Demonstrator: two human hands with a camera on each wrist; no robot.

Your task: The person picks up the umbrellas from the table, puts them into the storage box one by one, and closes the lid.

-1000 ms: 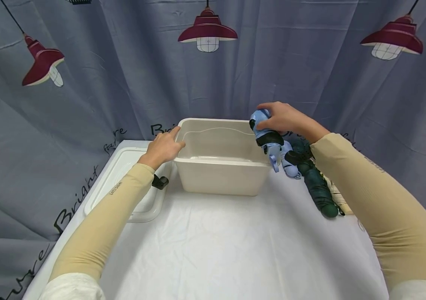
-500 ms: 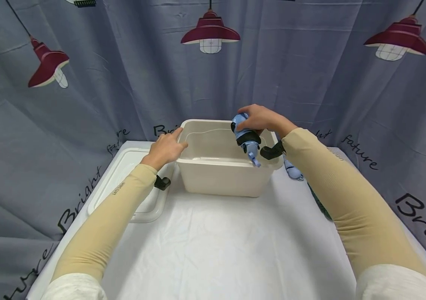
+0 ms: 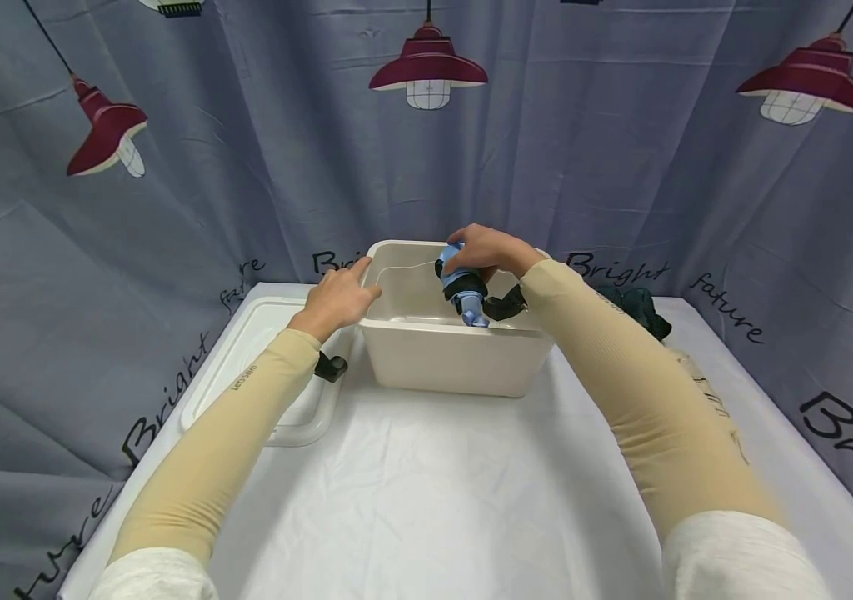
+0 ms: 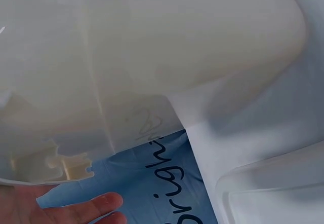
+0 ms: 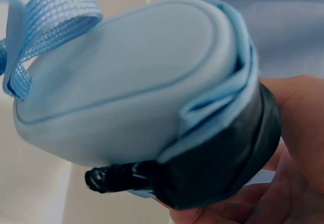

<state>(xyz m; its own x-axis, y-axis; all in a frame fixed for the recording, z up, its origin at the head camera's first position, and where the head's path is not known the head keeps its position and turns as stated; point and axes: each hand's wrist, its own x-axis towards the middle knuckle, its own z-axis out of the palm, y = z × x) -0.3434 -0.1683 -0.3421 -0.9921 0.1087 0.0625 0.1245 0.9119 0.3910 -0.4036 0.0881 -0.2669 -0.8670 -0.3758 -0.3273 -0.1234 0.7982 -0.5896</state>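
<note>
A light blue folded umbrella (image 3: 474, 312) with a black band is held in my right hand (image 3: 494, 252), over the opening of the cream plastic box (image 3: 456, 362). It tilts, its lower end near the box's front rim. In the right wrist view the umbrella's (image 5: 131, 67) smooth end and woven wrist strap (image 5: 61, 11) face the camera, and fingers wrap round the black part. My left hand (image 3: 335, 302) rests at the box's left rim, index finger stretched along it. In the left wrist view, straight fingers (image 4: 88, 207) show beside the box wall (image 4: 167, 36).
A white lid (image 3: 246, 342) lies on the table left of the box, partly beneath the left forearm. Right of the box, a dark green folded umbrella (image 3: 640, 310) and a cream bundle (image 3: 696, 379) lie partly hidden by the right sleeve. A grey-blue curtain (image 3: 591, 167) hangs behind.
My right hand has carried the light blue umbrella leftward from the box's right end and slightly down over its opening. The left hand stays at the left rim.
</note>
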